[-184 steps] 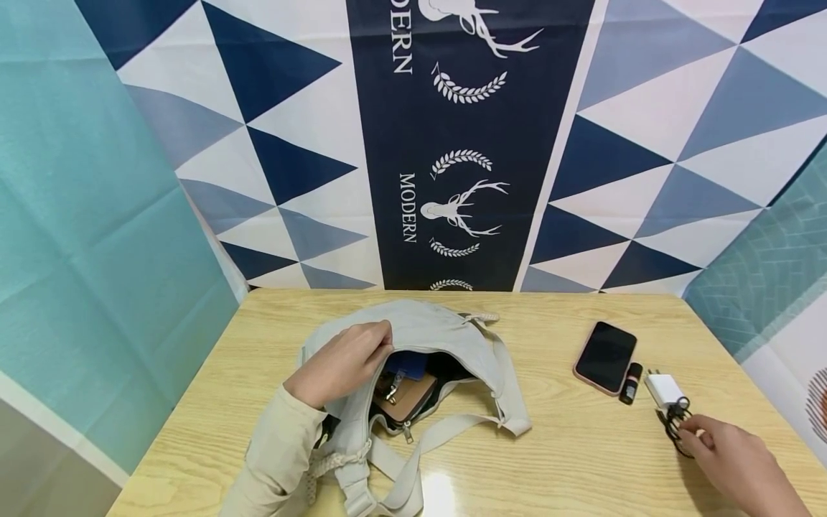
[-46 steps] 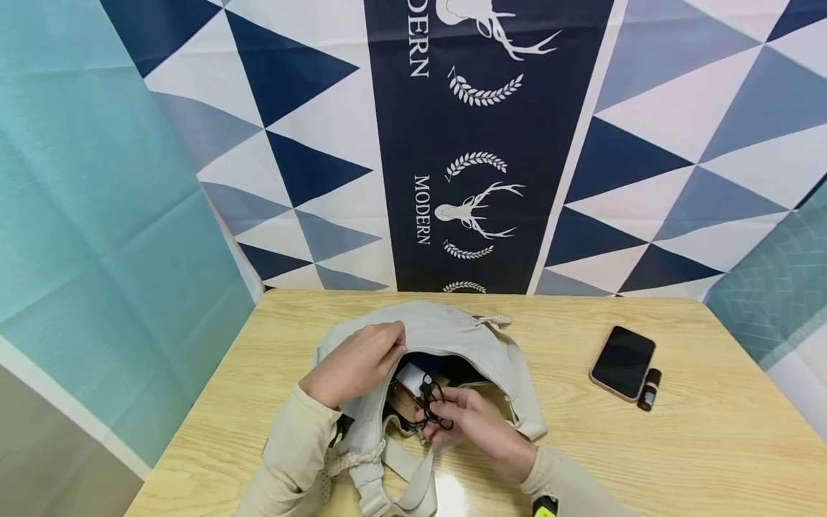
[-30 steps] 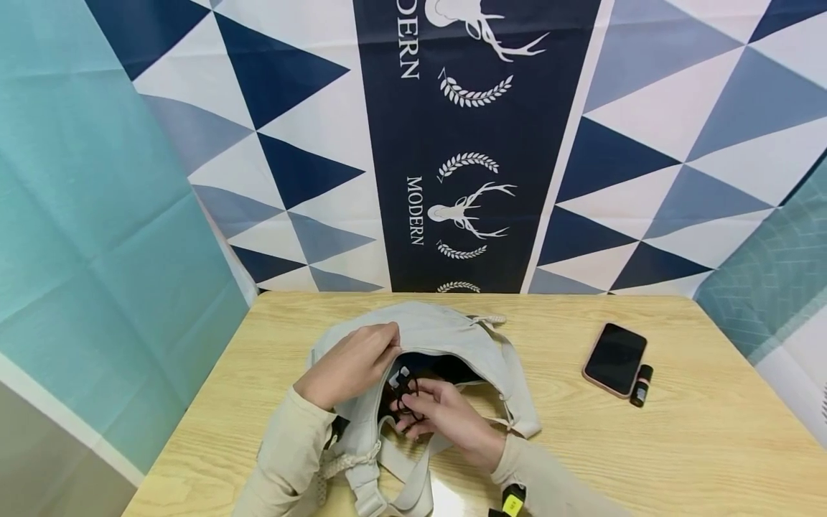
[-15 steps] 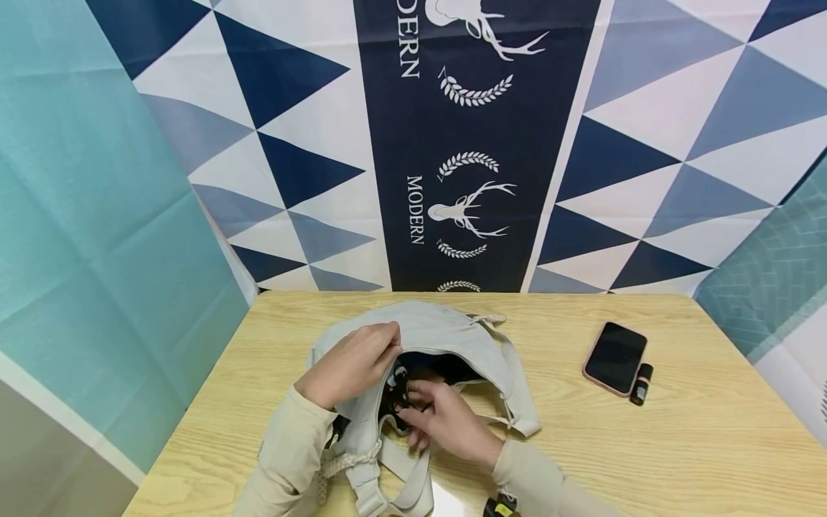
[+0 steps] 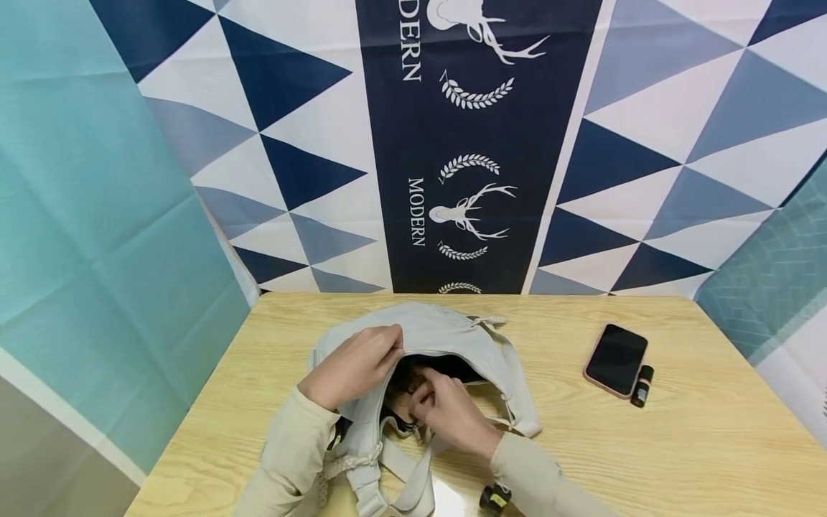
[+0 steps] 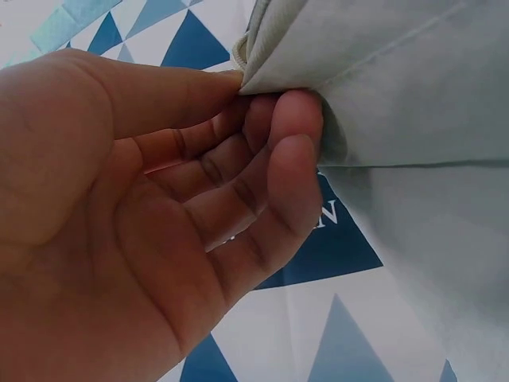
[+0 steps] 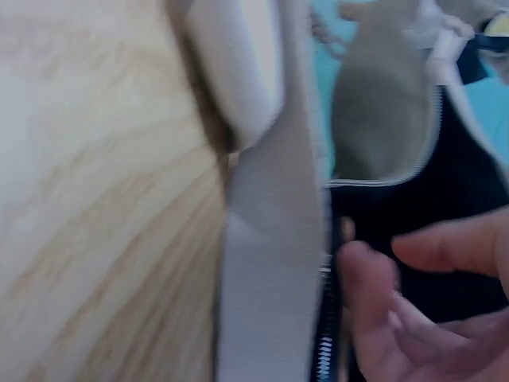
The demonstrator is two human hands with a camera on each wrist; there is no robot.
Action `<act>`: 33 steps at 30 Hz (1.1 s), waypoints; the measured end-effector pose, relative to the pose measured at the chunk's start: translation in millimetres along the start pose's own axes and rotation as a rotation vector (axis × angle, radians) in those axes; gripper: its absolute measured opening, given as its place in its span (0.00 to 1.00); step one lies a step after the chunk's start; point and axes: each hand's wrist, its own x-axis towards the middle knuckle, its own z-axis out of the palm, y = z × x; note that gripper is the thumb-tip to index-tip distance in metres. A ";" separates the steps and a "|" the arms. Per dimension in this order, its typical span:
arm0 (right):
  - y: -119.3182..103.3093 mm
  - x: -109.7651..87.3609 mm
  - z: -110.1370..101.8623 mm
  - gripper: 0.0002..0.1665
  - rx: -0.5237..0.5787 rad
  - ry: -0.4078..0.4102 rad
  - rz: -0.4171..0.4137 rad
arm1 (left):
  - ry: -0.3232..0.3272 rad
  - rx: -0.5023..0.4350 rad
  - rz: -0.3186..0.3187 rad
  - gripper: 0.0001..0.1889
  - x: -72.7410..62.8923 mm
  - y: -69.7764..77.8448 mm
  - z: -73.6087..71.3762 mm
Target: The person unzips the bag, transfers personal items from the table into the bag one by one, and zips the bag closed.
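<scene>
A light grey bag (image 5: 420, 327) lies on the table with its zipped mouth open. My left hand (image 5: 355, 366) pinches the upper edge of that mouth between thumb and fingers; the left wrist view shows the grey fabric (image 6: 413, 95) in this grip. Inside the opening is my right hand (image 5: 455, 416), its fingertips partly in shadow. In the right wrist view, thumb and index finger stand apart with nothing seen between them, beside the zip (image 7: 324, 354). A brown flat item (image 5: 400, 408) shows inside the bag. The white charger is hidden from sight.
To the right on the wooden table (image 5: 646, 459) lie a phone (image 5: 616, 360) with a pink edge and a small black tube (image 5: 642, 386) next to it. The bag's strap (image 5: 420, 477) loops toward the front. A patterned cloth (image 5: 472, 143) hangs behind.
My right hand brought the charger and its black cable from the table's right side into the bag and has let go of them. The left hand keeps holding the bag's edge.
</scene>
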 end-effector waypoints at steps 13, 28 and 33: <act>-3.5 -48.1 -19.4 0.10 -0.124 -0.098 -0.183 | -0.185 -0.007 0.007 0.08 2.4 7.8 13.8; 9.5 -68.4 -21.4 0.11 -0.278 -0.269 -0.358 | -0.375 0.194 -0.092 0.07 8.0 27.3 60.6; 7.9 -72.6 -16.8 0.11 -0.249 -0.323 -0.409 | -0.324 0.103 -0.082 0.08 -12.5 23.0 56.2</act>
